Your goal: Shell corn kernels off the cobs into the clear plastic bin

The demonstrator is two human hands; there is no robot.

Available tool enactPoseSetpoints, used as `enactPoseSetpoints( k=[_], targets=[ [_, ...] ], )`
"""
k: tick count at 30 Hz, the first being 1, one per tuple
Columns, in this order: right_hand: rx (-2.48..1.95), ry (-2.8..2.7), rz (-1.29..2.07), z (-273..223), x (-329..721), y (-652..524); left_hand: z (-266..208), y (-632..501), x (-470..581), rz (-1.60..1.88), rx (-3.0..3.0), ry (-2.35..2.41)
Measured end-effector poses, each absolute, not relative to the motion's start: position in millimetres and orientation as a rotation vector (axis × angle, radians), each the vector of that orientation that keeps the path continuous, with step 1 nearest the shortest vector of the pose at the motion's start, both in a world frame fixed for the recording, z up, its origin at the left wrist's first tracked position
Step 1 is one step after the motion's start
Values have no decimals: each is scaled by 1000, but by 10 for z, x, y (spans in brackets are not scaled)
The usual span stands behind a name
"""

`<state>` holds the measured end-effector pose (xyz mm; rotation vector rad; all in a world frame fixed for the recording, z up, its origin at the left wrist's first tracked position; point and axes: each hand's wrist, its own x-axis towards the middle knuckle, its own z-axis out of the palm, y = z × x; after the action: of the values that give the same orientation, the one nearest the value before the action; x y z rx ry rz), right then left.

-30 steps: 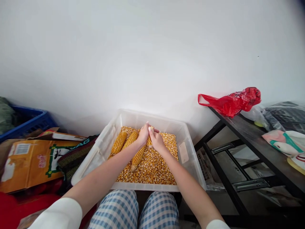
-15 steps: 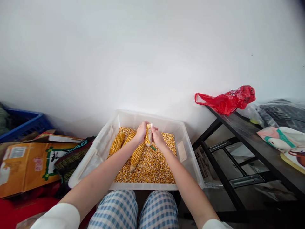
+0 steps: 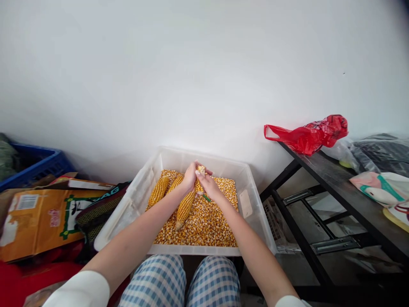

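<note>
Both my hands close around one partly shelled corn cob (image 3: 198, 186) above the far middle of a clear plastic bin. My left hand (image 3: 189, 175) wraps its left side, and my right hand (image 3: 207, 182) presses on it from the right with the thumb across it. Much of the cob is covered by my fingers. Under them spreads a bed of loose corn kernels (image 3: 204, 226). Whole yellow cobs lie on the kernels to the left: one at the far left (image 3: 158, 190), another cob (image 3: 175, 184) beside it, and a third cob (image 3: 184, 209) below my left hand.
The plastic bin (image 3: 246, 170) stands against a white wall, just beyond my knees. Left of it are a cardboard box (image 3: 41, 217), a mesh bag (image 3: 99, 213) and a blue crate (image 3: 38, 168). At right, a black table (image 3: 338, 187) bears a red plastic bag (image 3: 306, 135).
My right hand has moved over the cob, its thumb now across the front. The cob shows less between my hands. The whole view has shifted slightly.
</note>
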<state>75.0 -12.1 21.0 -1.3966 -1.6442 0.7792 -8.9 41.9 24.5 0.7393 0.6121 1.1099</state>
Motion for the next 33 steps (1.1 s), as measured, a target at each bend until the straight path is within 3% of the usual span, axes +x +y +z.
enactPoseSetpoints(
  k=[4,11,23,30,33],
  targets=[
    [-1365,-1622,783,205,774,-114,243,423,-89,1075,708,600],
    [-1274,-1489,1250,276,812,-123,359,516,-169,1078,556,678],
    [-1402,-1671,877,177,740,-176,436,535,-301,1041,433,679],
    [-1410,-1686,816,199,668,-203,408,582,-297,1115,326,699],
    [-1371,-1638,943,156,660,-179,411,567,-300,1103,322,725]
  ],
)
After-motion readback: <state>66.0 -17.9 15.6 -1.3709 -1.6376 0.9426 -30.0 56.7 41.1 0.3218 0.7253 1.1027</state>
